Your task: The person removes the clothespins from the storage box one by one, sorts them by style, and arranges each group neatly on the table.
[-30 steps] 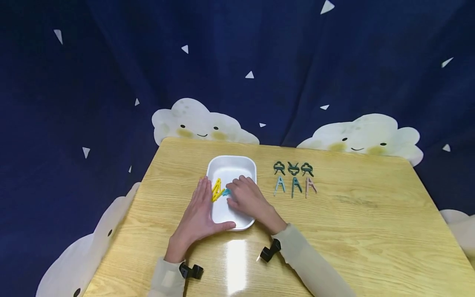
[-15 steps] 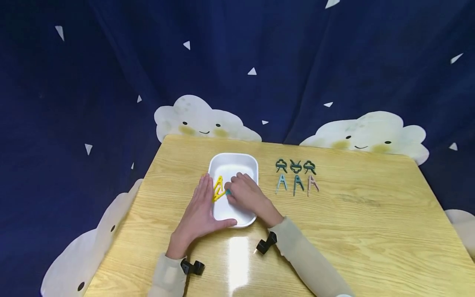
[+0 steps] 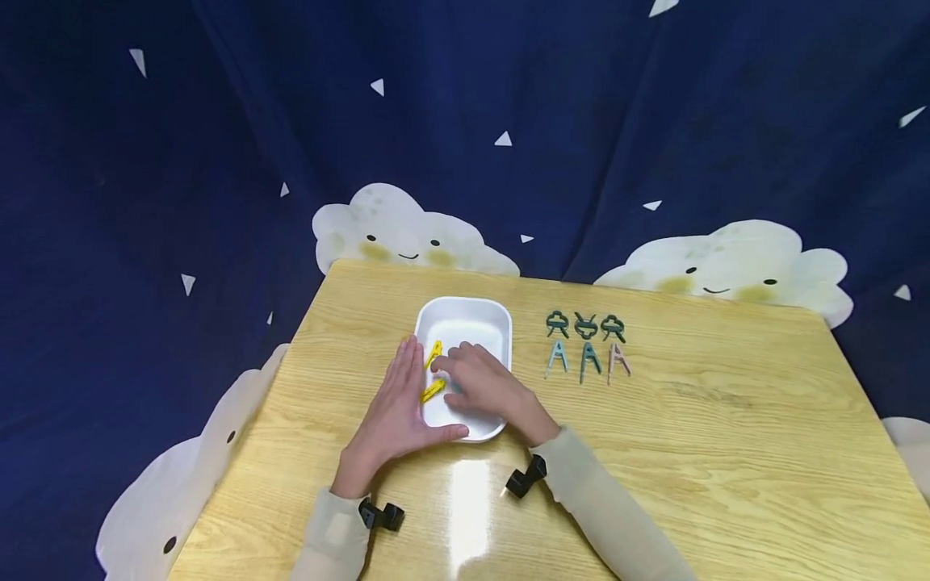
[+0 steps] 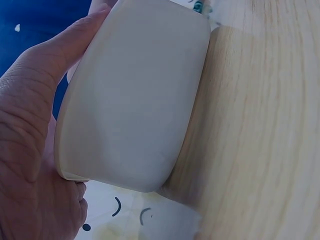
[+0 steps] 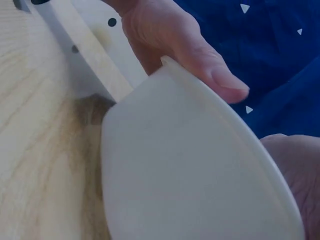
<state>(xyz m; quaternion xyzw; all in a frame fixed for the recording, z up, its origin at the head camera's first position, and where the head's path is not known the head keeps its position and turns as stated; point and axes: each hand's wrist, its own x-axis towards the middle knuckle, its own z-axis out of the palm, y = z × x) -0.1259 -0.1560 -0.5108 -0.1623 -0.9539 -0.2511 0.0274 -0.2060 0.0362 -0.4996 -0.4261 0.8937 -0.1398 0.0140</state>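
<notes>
In the head view a white tray (image 3: 479, 324) sits in front of me. My left hand (image 3: 395, 407) lies straight-fingered along its left side, the thumb reaching across its near rim. From the left wrist, the thumb (image 4: 55, 55) runs along the rim of the tray (image 4: 135, 100). Over the tray's inside, my right hand (image 3: 483, 382) has its index finger and thumb apart, the fingertip at the upper yellow clothespin (image 3: 433, 353). A second yellow clothespin (image 3: 433, 391) rests below it. A bit of blue-teal (image 3: 457, 388) shows under the right hand, mostly hidden.
Right of the tray, three dark green cloud-shaped clips (image 3: 585, 326) form a row on the wooden table (image 3: 726, 452). Below them lie a light blue clothespin (image 3: 557, 357), a teal clothespin (image 3: 589, 361) and a pink clothespin (image 3: 617, 361). A blue curtain (image 3: 465, 97) hangs behind.
The right index finger has extended left to the yellow clothespins, and the blue-teal piece is now mostly covered. The two yellow clothespins have come apart. The left hand keeps its place on the tray.
</notes>
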